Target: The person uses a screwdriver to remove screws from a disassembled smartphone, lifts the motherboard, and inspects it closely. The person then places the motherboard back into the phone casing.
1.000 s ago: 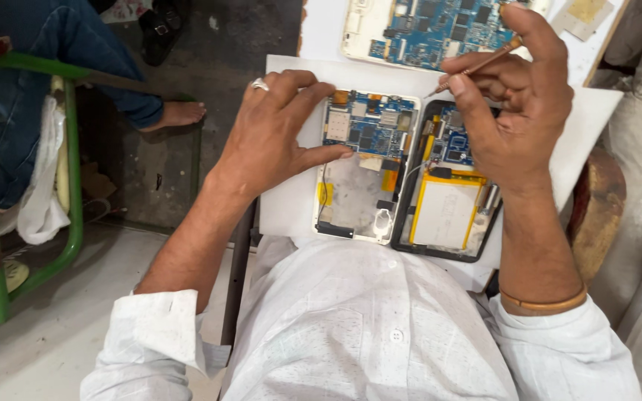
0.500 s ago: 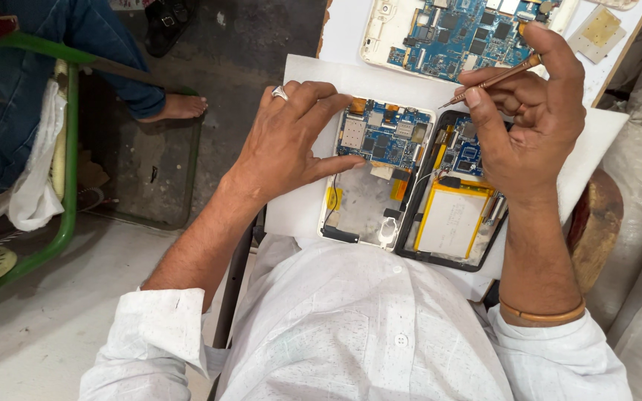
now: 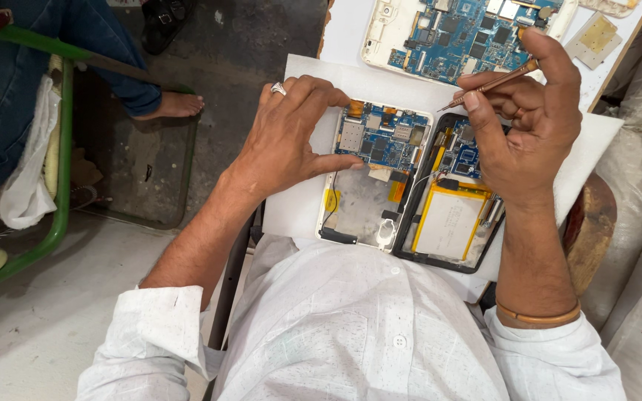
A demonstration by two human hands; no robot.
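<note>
Opened tablet under left hand resting loose, right hand pinching screwdriver above

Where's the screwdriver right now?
Head view, upper right: the screwdriver is pinched in the right hand, tip pointing left above the black tablet half, just below the second opened tablet.

Single head-worn view, looked steeply down over the wearer's chest, close in. Left hand sat left of centre, right hand upper right; white board beneath them, floor beyond the left hand.
</note>
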